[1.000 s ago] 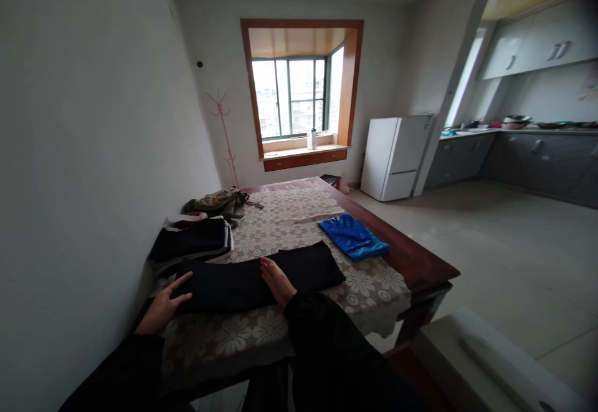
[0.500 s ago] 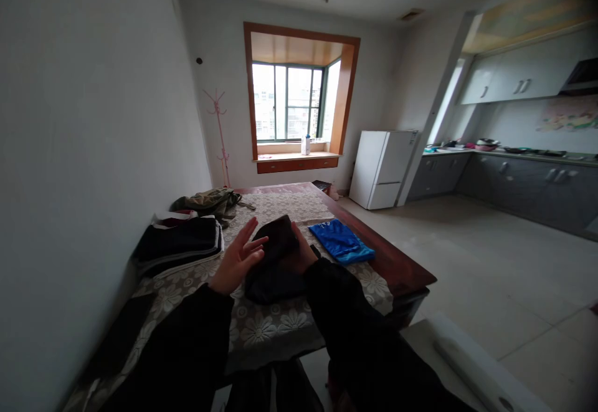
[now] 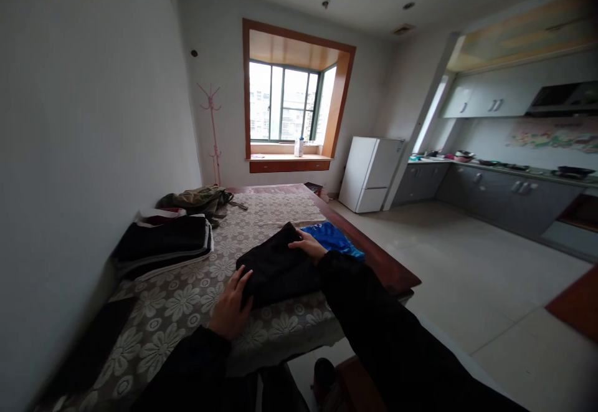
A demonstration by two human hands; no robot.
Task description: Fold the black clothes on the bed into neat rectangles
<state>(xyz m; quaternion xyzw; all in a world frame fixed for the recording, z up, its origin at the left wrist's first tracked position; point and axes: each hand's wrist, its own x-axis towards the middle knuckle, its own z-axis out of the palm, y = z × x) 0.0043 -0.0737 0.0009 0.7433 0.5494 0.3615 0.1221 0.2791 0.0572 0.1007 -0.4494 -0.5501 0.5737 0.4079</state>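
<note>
A folded black garment point(image 3: 275, 268) lies flat on the flowered tablecloth in front of me; its exact kind does not show. My left hand point(image 3: 232, 307) rests along its near left edge, fingers stretched out and apart. On its far right part lies my right hand point(image 3: 309, 247), thumb and fingers spread over the cloth. Just beyond that hand sits a folded blue garment point(image 3: 332, 239), partly covered by the black one and my wrist.
A stack of folded dark clothes point(image 3: 163, 240) stands at the left by the wall, with a camouflage-patterned bag point(image 3: 196, 200) behind it. The table's wooden edge point(image 3: 374, 256) runs along the right. A dark flat item point(image 3: 93, 349) lies at the near left.
The black garment, bunched and partly raised between my hands before, now lies spread flatter and wider. My left hand has moved down to its edge; my right hand has come to rest on top.
</note>
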